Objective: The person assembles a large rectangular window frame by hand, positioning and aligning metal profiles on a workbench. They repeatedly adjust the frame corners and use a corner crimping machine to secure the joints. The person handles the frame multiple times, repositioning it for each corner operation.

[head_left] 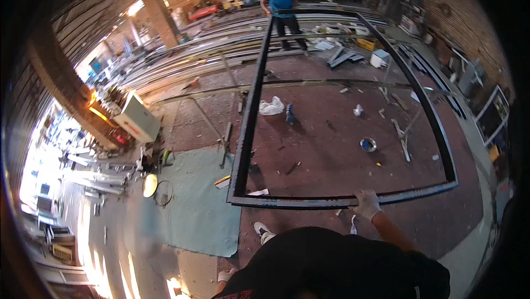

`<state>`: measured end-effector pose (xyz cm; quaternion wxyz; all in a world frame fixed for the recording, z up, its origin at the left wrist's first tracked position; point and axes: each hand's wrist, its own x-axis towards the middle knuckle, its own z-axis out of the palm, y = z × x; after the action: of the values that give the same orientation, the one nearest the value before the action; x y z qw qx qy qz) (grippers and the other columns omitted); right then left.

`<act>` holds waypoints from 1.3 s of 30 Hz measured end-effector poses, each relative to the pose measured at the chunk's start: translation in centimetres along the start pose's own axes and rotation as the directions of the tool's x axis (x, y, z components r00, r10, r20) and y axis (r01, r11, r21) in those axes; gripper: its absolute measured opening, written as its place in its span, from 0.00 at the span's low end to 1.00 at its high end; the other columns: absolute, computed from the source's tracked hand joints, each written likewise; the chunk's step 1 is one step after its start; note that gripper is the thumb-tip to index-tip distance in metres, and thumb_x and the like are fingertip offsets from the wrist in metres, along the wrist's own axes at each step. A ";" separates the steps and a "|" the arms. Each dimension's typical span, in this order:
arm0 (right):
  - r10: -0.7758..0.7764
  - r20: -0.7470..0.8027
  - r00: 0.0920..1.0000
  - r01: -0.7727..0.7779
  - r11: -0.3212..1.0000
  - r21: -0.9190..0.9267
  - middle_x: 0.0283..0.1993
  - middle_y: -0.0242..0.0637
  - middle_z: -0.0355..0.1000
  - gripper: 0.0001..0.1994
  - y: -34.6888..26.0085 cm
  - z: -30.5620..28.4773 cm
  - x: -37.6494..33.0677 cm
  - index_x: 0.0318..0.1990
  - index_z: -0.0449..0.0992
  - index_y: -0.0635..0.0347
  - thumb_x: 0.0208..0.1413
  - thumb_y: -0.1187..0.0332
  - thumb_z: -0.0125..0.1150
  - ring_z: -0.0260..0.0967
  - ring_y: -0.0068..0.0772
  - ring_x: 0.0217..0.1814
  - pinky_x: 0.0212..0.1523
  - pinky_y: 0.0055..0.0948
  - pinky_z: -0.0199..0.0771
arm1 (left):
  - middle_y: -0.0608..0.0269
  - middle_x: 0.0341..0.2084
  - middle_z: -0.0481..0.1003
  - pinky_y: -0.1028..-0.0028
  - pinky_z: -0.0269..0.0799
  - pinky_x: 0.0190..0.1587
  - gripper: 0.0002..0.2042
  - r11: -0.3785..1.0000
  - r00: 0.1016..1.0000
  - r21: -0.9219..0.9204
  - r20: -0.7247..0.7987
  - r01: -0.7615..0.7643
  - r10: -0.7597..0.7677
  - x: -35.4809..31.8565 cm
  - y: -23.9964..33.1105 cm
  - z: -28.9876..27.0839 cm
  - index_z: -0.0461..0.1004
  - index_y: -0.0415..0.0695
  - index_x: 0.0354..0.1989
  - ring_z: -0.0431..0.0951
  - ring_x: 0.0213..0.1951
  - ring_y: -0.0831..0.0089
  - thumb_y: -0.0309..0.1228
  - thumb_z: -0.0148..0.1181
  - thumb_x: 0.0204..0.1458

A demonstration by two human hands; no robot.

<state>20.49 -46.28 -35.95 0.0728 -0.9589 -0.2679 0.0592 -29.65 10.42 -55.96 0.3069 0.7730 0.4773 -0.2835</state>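
1. Right hand (367, 204), gloved, is closed over the near rail of the frame (251, 111); left hand (225, 275) hangs low by my hip, gloved too, touching nothing I can see. Whether it is clenched or slack I cannot tell.
2. Frame: big, dark, rectangular metal, held up off the floor (326, 133). Near rail runs across in front of me; far rail is at the co-worker (281, 6) in the blue shirt, who appears to hold that end.
3. Judgement: my grip sits right of the rail's middle, so the left corner likely wants to sag. Better to bring the left hand onto the rail, well apart from the right, and keep the frame level.
4. Judgement: long side rails may flex or twist; move slowly and in step with the co-worker, no jerks.
5. Under the frame: white bag (271, 106), small round tin (368, 144), metal offcuts (402, 136). Footing hazard; check before stepping.
6. Left of me: green mat (201, 205), a round yellow disc (149, 184), a white box (138, 117). Stock bars (210, 56) lie beyond, near the wall.
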 end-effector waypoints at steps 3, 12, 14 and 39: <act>0.033 0.137 0.990 -0.021 0.996 -0.089 0.60 0.42 0.77 0.35 -0.7 -0.1 1.9 0.63 0.78 0.52 0.51 0.42 0.74 0.72 0.48 0.67 0.68 0.49 0.67 | 0.48 0.46 0.85 0.60 0.78 0.57 0.30 0.980 0.998 -0.191 -0.009 -0.059 0.058 1.6 5.5 -0.1 0.87 0.46 0.48 0.85 0.54 0.56 0.62 0.61 0.58; 0.083 0.200 0.976 -0.061 0.992 -0.113 0.66 0.40 0.75 0.40 -1.6 -0.8 1.4 0.66 0.75 0.50 0.51 0.37 0.73 0.70 0.47 0.70 0.73 0.48 0.63 | 0.47 0.46 0.85 0.59 0.79 0.55 0.26 0.889 0.888 -0.042 0.040 -0.456 0.458 6.1 13.8 -0.2 0.85 0.45 0.52 0.85 0.53 0.54 0.56 0.62 0.62; 0.074 0.171 0.983 -0.059 0.994 -0.096 0.67 0.40 0.74 0.41 -1.6 -0.5 1.5 0.67 0.75 0.50 0.50 0.37 0.73 0.69 0.46 0.71 0.75 0.48 0.61 | 0.47 0.47 0.85 0.59 0.79 0.55 0.27 0.904 0.905 -0.066 0.022 -0.422 0.425 5.5 13.1 -1.0 0.85 0.44 0.52 0.85 0.53 0.54 0.57 0.62 0.62; 0.010 -0.212 0.977 -0.024 0.998 -0.062 0.57 0.41 0.79 0.35 -1.9 0.6 0.4 0.55 0.82 0.58 0.38 0.50 0.84 0.72 0.46 0.64 0.72 0.48 0.64 | 0.55 0.35 0.86 0.66 0.80 0.46 0.22 0.942 0.987 -0.307 0.031 -0.138 0.155 -4.5 12.7 -1.7 0.83 0.37 0.50 0.85 0.38 0.67 0.47 0.64 0.64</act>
<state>19.76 -44.45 -36.24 0.0696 -0.9638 -0.2522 -0.0513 -19.59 4.66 -48.98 0.4552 0.7421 0.4477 -0.2041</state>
